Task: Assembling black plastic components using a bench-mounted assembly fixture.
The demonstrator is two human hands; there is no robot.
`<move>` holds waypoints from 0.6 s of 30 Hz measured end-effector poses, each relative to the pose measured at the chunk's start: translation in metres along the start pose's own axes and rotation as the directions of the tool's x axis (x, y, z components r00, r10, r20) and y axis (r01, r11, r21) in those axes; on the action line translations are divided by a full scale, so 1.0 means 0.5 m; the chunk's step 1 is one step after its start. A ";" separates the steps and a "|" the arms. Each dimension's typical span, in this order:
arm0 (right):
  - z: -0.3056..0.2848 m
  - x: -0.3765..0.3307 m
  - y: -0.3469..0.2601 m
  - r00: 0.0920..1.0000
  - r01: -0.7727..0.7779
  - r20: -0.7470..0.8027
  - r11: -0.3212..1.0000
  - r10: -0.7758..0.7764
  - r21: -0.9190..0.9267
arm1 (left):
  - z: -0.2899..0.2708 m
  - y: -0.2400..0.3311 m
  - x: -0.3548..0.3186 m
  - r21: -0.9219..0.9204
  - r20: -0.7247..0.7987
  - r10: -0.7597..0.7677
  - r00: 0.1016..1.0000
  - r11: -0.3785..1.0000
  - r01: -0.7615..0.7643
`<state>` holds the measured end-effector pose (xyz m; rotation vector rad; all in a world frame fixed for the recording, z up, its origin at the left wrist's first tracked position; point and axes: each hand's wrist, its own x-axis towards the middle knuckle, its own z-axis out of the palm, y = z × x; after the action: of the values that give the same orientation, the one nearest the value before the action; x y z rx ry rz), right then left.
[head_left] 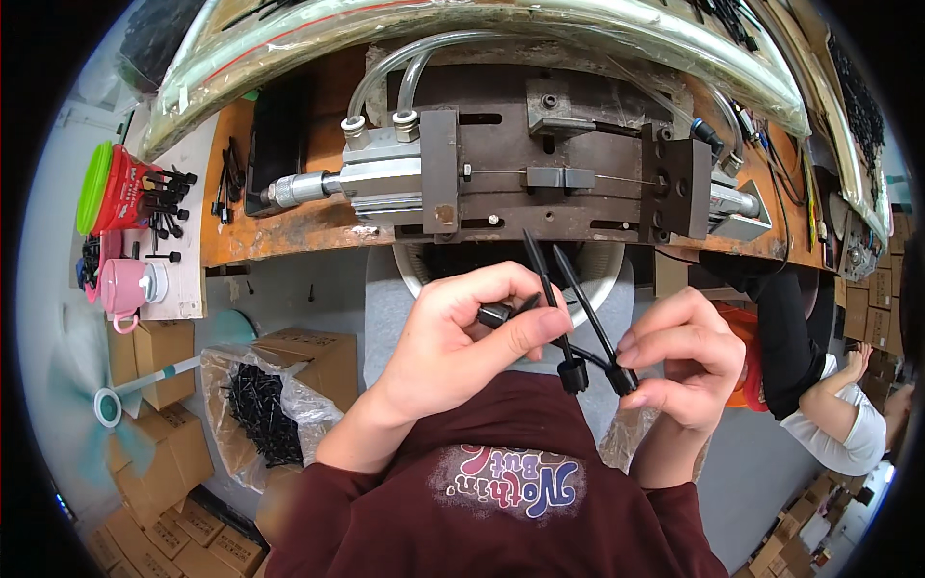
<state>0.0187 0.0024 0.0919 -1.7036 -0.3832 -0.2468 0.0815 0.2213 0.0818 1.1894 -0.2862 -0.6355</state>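
We identify black rods point(589, 308), a maroon sweatshirt point(491, 541) with a multicoloured print point(520, 484), an orange-brown tabletop point(289, 239) and a pink cup point(120, 285).

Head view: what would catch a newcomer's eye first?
Probably the slim, pointed black pieces held in the left hand and right hand, near the centre. Next, the dark metal fixture on the wooden bench beyond them, then the red-and-green tub at far left.

The left hand point(467, 337) hides part of one black pointed rod point(537, 260), the right hand point(689, 356) covers part of another's cap point(623, 383), a white basin point(409, 270) disappears beneath the workbench point(279, 246), teal fan blades point(75, 358) blur at left, and a maroon sweatshirt point(501, 424) runs off the lower edge.
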 end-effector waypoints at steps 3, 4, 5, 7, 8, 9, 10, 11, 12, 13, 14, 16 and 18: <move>0.016 0.008 -0.004 0.999 -0.026 -0.039 1.000 0.026 0.003 | -0.005 0.011 -0.002 0.049 -0.025 0.007 1.000 0.999 -0.006; 0.017 0.009 -0.004 0.999 -0.022 -0.031 1.000 0.022 -0.001 | -0.008 0.012 -0.003 0.072 -0.023 0.015 1.000 0.997 -0.013; 0.018 0.010 -0.003 1.000 -0.018 -0.023 1.000 0.018 -0.004 | -0.009 0.013 -0.004 0.094 -0.021 0.023 1.000 0.995 -0.021; 0.017 0.010 0.000 1.000 -0.016 -0.006 1.000 0.016 -0.007 | -0.009 0.020 -0.005 0.117 -0.015 0.016 1.000 0.993 -0.014; 0.016 0.010 0.002 1.000 -0.015 0.002 1.000 0.015 -0.008 | -0.010 0.023 -0.006 0.131 -0.017 0.005 1.000 0.991 -0.002; 0.015 0.010 0.003 1.000 -0.011 0.014 1.000 0.012 -0.012 | -0.010 0.026 -0.006 0.144 -0.019 -0.007 1.000 0.990 0.009; 0.013 0.011 0.003 1.000 -0.009 0.024 1.000 0.010 -0.019 | -0.011 0.028 -0.005 0.144 -0.014 -0.018 1.000 0.989 0.020; 0.012 0.012 0.003 0.999 -0.007 0.034 1.000 0.008 -0.026 | -0.013 0.029 -0.003 0.144 -0.008 -0.029 1.000 0.989 0.030; 0.011 0.013 0.003 0.999 -0.012 0.039 1.000 0.013 -0.027 | -0.014 0.030 -0.003 0.144 -0.003 -0.040 0.999 0.989 0.040; 0.010 0.014 0.002 0.999 -0.016 0.045 1.000 0.017 -0.026 | -0.015 0.031 -0.002 0.161 -0.002 -0.042 0.999 0.986 0.042; 0.010 0.015 0.001 0.998 -0.020 0.050 0.999 0.021 -0.026 | -0.016 0.031 -0.003 0.177 0.000 -0.044 0.999 0.983 0.044; 0.010 0.016 0.000 0.998 -0.022 0.053 0.999 0.023 -0.025 | -0.017 0.034 -0.004 0.203 0.003 -0.046 0.999 0.978 0.044; 0.010 0.018 -0.003 0.998 -0.024 0.056 1.000 0.025 -0.019 | -0.018 0.038 -0.006 0.225 0.005 -0.044 0.999 0.973 0.041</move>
<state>0.0261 0.0085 0.0955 -1.7353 -0.4026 -0.1853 0.0895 0.2343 0.0967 1.4130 -0.3490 -0.6592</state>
